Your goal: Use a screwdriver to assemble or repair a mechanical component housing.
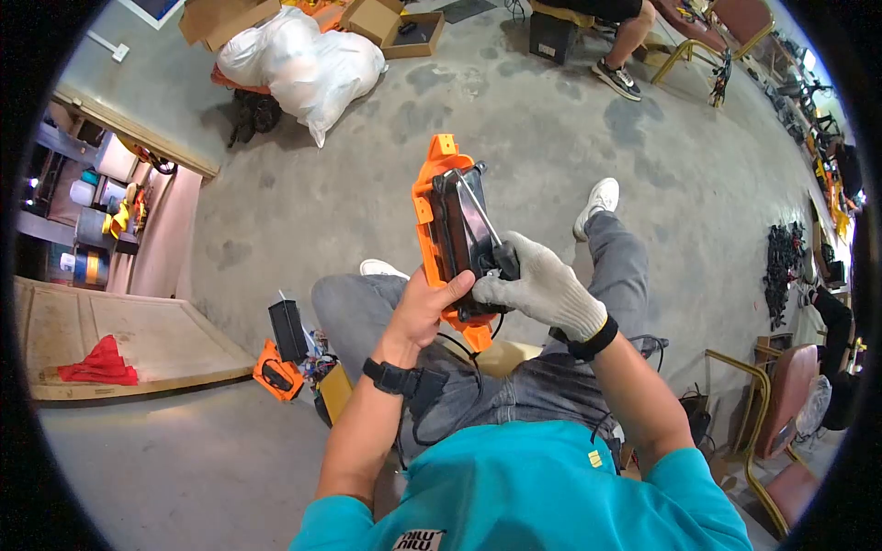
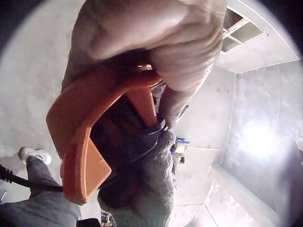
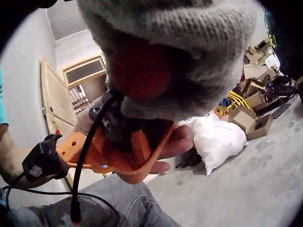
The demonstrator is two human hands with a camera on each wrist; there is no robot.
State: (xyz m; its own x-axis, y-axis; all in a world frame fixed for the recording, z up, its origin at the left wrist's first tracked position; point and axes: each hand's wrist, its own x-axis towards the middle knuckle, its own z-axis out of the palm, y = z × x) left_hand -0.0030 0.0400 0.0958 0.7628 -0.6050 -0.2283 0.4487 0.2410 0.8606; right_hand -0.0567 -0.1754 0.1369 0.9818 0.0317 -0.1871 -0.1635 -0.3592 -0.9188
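Observation:
My bare left hand grips the lower end of an orange plastic housing, its thumb lying across the near side. A glossy black case sits inside that housing. My right hand, in a pale knitted glove, holds a screwdriver by its dark handle. The metal shaft slants up over the case toward its far end. Close up in the right wrist view, a round red end shows under the glove. A black cable hangs beside the housing. Glove and fingers hide the lower part of the case.
The housing is held above my lap. On the floor are white bags and an open cardboard box. Another orange part and a black box lie by my left leg. Chairs stand at right; another person's leg shows ahead.

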